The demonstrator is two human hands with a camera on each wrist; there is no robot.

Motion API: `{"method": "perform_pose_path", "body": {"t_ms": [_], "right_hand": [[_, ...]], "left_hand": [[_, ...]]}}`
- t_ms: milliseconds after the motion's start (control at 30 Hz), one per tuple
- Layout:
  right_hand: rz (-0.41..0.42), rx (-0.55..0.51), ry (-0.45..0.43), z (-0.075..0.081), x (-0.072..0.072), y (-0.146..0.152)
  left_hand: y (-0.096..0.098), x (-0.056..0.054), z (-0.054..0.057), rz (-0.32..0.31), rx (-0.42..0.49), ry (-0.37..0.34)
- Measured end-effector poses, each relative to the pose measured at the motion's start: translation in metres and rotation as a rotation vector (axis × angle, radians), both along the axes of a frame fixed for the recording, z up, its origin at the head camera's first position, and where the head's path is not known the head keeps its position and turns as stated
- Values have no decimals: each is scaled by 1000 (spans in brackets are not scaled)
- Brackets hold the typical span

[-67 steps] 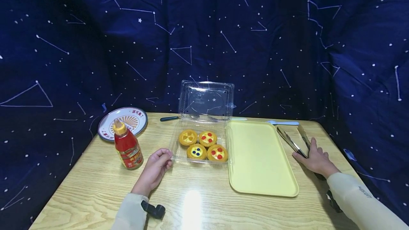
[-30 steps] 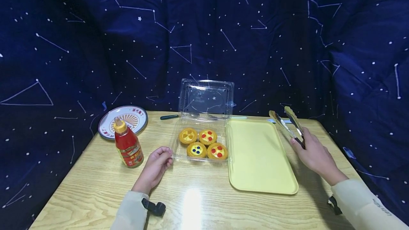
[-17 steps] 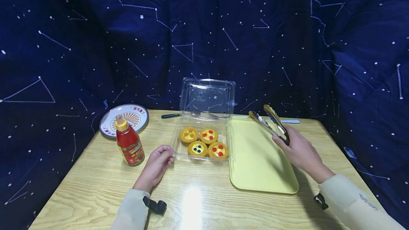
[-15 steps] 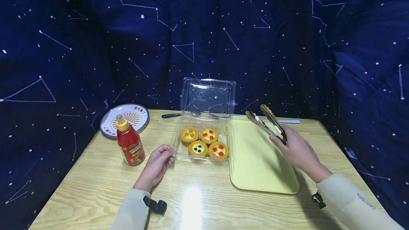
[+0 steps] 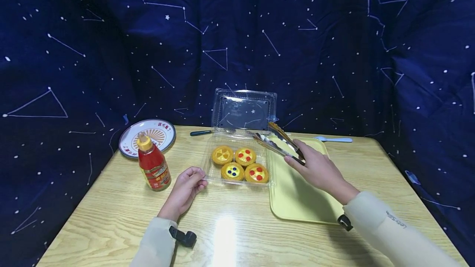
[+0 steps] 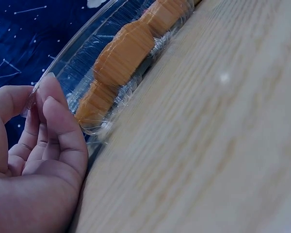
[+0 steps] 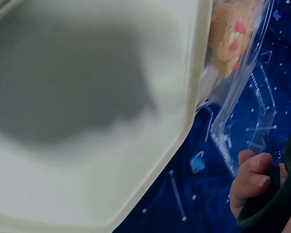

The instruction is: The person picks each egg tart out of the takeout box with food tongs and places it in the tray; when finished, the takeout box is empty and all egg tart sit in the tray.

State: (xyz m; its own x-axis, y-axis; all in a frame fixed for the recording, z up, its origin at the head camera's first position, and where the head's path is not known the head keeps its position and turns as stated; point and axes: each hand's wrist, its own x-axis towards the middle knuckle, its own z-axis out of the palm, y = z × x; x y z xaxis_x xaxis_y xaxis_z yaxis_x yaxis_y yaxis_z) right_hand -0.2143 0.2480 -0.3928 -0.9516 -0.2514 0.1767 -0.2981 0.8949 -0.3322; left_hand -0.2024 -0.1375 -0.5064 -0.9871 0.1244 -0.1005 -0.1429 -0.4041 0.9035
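My left hand (image 5: pixel 185 188) pinches the front left corner of a clear plastic clamshell box (image 5: pixel 209 172), its lid raised at the back. In the left wrist view the thumb and index finger (image 6: pixel 53 92) grip the rim. Several egg tarts (image 5: pixel 233 171) sit in the box, topped with red dots, blue dots or yellow wedges. My right hand (image 5: pixel 319 168) holds food tongs (image 5: pixel 282 141) by the black handles, over the yellow tray (image 5: pixel 297 201). The tongs' arms are spread, tips near the box's back right corner with nothing between them. The right wrist view shows fingers curled round the dark handle (image 7: pixel 262 208).
On the left stands a red sauce bottle (image 5: pixel 154 168) with a yellow cap, in front of a patterned plate (image 5: pixel 167 131). A dark-handled utensil (image 5: pixel 200 133) lies partly behind the box. A pale blue fork (image 5: pixel 335 139) lies behind the tray. A starry blue cloth (image 5: pixel 237 44) hangs behind the table.
My right hand took up the tongs from the table at the right, lifted them and carried them left across the tray towards the box. The left hand keeps its pinch on the box.
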Motion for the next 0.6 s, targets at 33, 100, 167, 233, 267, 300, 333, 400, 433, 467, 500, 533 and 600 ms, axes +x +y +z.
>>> {"method": "perform_pose_path", "body": {"t_ms": [33, 100, 167, 233, 267, 300, 333, 400, 433, 467, 500, 533, 600], "right_hand": [[11, -6, -4, 0, -1, -4], [29, -14, -15, 0, -3, -13], [45, -19, -23, 0, -4, -22], [59, -16, -33, -1, -5, -29], [66, -10, -38, -2, -6, -33], [72, -6, -44, -2, -6, -37], [79, 2, -46, -2, -6, -41], [90, 18, -48, -4, -7, -47], [98, 21, -52, -4, -8, -51], [106, 27, -56, -5, -8, -54], [115, 32, -56, -5, -9, -57], [120, 42, -53, -6, -9, -60], [132, 58, -55, -7, -11, -66]], "left_hand": [[0, 0, 0, -2, -1, 0], [1, 0, 0, 1, 4, 1], [1, 0, -1, 2, 10, 3], [1, 1, -1, -2, 18, 8], [1, 2, -1, -3, 21, 11], [1, 2, -1, -8, 18, 15], [1, 2, -1, -10, 16, 18], [1, 2, -1, -13, 10, 22], [1, 2, -1, -13, 6, 23], [1, 2, -1, -10, 3, 24], [1, 1, -1, -7, -1, 26], [1, 1, -1, -4, 0, 27], [2, 1, -1, 0, 2, 31]]}}
